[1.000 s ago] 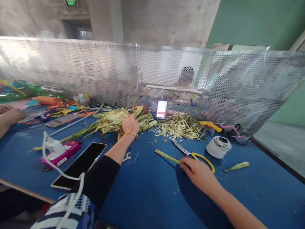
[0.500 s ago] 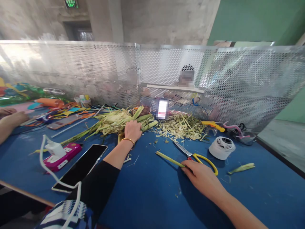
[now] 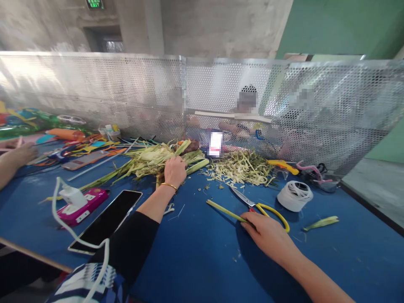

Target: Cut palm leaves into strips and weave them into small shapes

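Note:
At the right end of a heap of pale green plant stalks and leaves (image 3: pixel 148 158), my left hand (image 3: pixel 175 171) has its fingers curled down into the stalks; the fingertips are hidden. My right hand (image 3: pixel 268 235) rests low over the blue table, thumb and fingers closed on one end of a thin green stalk (image 3: pixel 224 209). The stalk's free end points to the far left. Just behind the right hand lie scissors (image 3: pixel 243 197) with yellow handles, blades pointing away. A heap of cut stalk scraps (image 3: pixel 243 168) lies beyond them.
A white string roll (image 3: pixel 294 197) and a short leaf piece (image 3: pixel 321 223) lie at the right. A phone (image 3: pixel 109 219) and a magenta power strip (image 3: pixel 82 206) with a white cable flank my left arm. A perforated metal screen (image 3: pixel 126 92) stands behind. Another person's hand (image 3: pixel 22 153) is far left.
My left hand has shifted very slightly within the stalks. My right hand and its stalk stay put. The other person's hand at far left has moved a little.

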A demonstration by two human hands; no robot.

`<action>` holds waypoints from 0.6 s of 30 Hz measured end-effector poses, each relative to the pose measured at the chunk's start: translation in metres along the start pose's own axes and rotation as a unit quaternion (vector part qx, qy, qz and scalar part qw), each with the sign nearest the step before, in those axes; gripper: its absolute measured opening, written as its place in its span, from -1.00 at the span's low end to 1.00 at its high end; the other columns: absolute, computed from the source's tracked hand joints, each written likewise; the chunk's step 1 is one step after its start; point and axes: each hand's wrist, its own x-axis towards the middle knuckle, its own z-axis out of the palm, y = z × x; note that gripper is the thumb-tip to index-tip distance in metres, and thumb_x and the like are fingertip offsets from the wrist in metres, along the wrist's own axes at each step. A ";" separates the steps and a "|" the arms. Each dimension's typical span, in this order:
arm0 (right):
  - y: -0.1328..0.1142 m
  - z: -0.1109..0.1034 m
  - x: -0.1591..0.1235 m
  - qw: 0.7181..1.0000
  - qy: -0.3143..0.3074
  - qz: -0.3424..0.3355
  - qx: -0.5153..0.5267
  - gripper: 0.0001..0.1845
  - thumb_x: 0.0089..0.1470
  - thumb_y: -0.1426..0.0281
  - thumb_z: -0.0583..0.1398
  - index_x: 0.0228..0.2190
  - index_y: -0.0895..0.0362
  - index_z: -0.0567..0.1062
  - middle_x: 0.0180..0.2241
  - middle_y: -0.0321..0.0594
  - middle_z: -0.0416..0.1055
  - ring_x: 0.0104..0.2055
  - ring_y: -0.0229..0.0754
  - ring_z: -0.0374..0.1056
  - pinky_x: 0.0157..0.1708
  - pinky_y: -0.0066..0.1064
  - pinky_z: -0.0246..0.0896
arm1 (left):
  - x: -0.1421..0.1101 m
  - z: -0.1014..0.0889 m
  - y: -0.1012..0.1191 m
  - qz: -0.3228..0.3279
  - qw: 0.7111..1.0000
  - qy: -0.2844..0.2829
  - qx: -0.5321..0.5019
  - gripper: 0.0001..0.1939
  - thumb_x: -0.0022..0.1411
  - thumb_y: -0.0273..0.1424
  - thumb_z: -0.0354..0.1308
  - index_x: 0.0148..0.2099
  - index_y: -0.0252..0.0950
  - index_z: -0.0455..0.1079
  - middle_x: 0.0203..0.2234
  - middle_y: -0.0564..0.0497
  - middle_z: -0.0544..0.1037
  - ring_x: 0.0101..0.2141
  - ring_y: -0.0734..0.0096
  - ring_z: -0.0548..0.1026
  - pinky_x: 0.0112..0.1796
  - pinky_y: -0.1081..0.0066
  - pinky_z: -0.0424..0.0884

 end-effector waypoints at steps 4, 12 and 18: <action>0.001 0.000 0.000 1.000 0.000 -0.003 0.008 -0.72 0.16 0.35 -0.01 -0.26 0.05 0.49 -0.27 -0.18 0.51 -0.20 -0.08 0.41 -0.29 -0.35 0.21 | -0.002 0.005 0.005 0.027 0.999 -0.016 0.020 -0.77 0.10 -0.27 0.11 -0.45 -0.31 0.48 -0.32 -0.20 0.45 -0.14 0.01 0.29 -0.18 0.16 0.15; 0.001 0.004 -0.001 0.999 0.031 -0.018 0.019 -0.74 0.14 0.37 0.01 -0.30 0.05 0.50 -0.31 -0.19 0.51 -0.26 -0.09 0.42 -0.33 -0.36 0.22 | -0.002 -0.009 0.013 0.067 0.998 0.003 -0.019 -0.88 0.14 -0.35 0.11 -0.35 -0.28 0.42 -0.24 -0.10 0.49 -0.13 0.14 0.34 -0.11 0.19 0.19; 0.002 -0.005 -0.001 0.988 0.138 -0.015 0.075 -0.70 0.17 0.21 0.01 -0.28 0.05 0.48 -0.27 -0.16 0.47 -0.23 -0.09 0.40 -0.25 -0.32 0.25 | -0.005 -0.035 0.044 0.225 0.969 0.024 -0.102 -0.87 0.21 -0.48 0.02 -0.23 -0.26 0.38 -0.37 0.03 0.53 -0.27 0.36 0.44 0.05 0.24 0.14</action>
